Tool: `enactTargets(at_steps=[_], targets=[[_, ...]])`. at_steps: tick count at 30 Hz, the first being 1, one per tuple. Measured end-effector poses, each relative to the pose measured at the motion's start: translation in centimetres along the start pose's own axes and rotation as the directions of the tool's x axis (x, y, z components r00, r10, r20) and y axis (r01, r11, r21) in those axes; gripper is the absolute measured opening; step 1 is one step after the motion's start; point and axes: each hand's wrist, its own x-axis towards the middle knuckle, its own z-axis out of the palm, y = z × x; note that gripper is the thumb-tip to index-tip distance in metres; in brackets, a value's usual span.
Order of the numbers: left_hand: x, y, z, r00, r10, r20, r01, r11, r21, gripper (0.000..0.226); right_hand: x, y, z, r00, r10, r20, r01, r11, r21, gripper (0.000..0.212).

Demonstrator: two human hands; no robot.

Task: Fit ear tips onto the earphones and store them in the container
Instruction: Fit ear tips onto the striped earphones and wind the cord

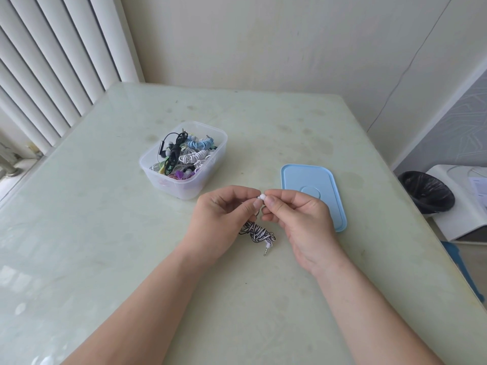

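Small white rubber ear tip (261, 197), mid-fit
My left hand (224, 209) and right hand (297, 214) both pinch it; pushed askew, it may pop away.

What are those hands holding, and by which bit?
The left hand pinches the striped earphones at the bud end. The right hand pinches the white ear tip there. The coil and plug lie below, outside either grip.
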Motion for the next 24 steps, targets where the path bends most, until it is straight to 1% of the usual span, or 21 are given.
enactTargets(at_steps=[5,10,12,17,24], targets=[[-0.06,0.20,0.11,1.000,-0.005,-0.019,0.004,1.000,-0.025,0.007,-0.31,0.05,0.22,0.998,-0.046,-0.045,0.043,0.997,-0.067,0.009],[-0.09,0.29,0.21,0.999,-0.014,-0.037,0.011,0.998,-0.062,0.004,-0.66,0.08,0.36,0.997,-0.073,-0.024,0.070,0.993,-0.096,0.011],[-0.13,0.41,0.22,0.999,-0.020,-0.044,0.016,0.997,-0.081,0.004,-0.78,0.18,0.48,0.998,-0.064,-0.014,0.062,0.995,-0.081,0.013],[-0.29,0.63,0.40,0.999,-0.024,-0.034,0.020,0.996,-0.092,0.006,-0.40,0.28,0.20,0.999,-0.032,0.002,0.032,0.999,-0.015,0.011],[-0.42,0.51,0.29,0.999,-0.043,0.001,0.043,0.996,-0.072,0.019,-0.24,-0.01,-0.05,1.000,0.008,-0.002,-0.008,0.999,0.051,0.011]])
